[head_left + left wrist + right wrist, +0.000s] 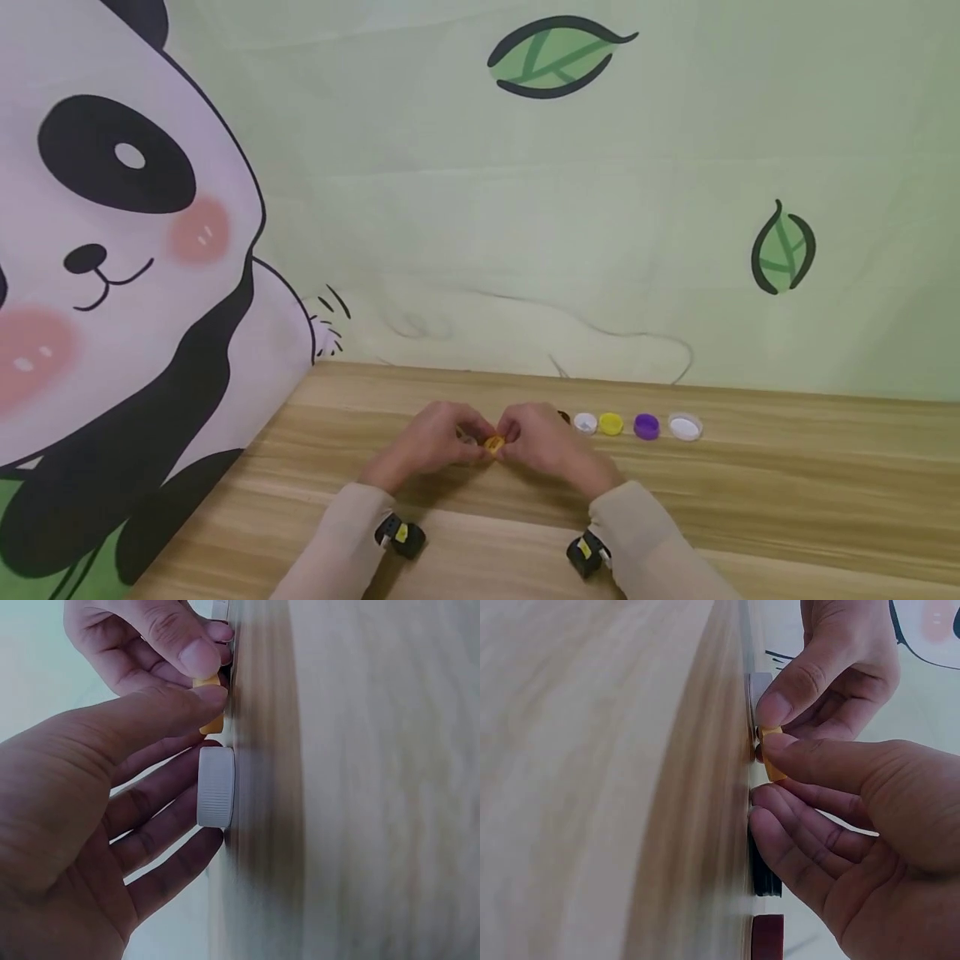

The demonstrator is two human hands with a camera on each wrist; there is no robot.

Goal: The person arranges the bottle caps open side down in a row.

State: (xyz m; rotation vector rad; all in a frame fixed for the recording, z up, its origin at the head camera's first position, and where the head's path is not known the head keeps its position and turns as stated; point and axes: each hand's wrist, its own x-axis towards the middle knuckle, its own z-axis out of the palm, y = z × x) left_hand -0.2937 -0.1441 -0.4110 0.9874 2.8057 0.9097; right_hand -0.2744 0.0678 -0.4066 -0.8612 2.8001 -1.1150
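Observation:
A small orange bottle cap [494,445] is between my two hands, just over the wooden table. My left hand [438,436] pinches its left side, thumb in front and fingers behind. From the other side my right hand [546,437] pinches the same cap with thumb and fingertips. In the left wrist view a white ribbed cap [216,787] sits on the table beside the spread lower fingers of the left hand. A black cap [765,866] stands close to the right hand's lower fingers in the right wrist view, partly hidden by them.
Right of my hands runs a row of caps: a small white one [585,423], a yellow one [611,424], a purple one [647,427] and a wider white one [686,427]. A dark red cap [768,937] shows in the right wrist view. A printed cloth [450,208] hangs behind the table.

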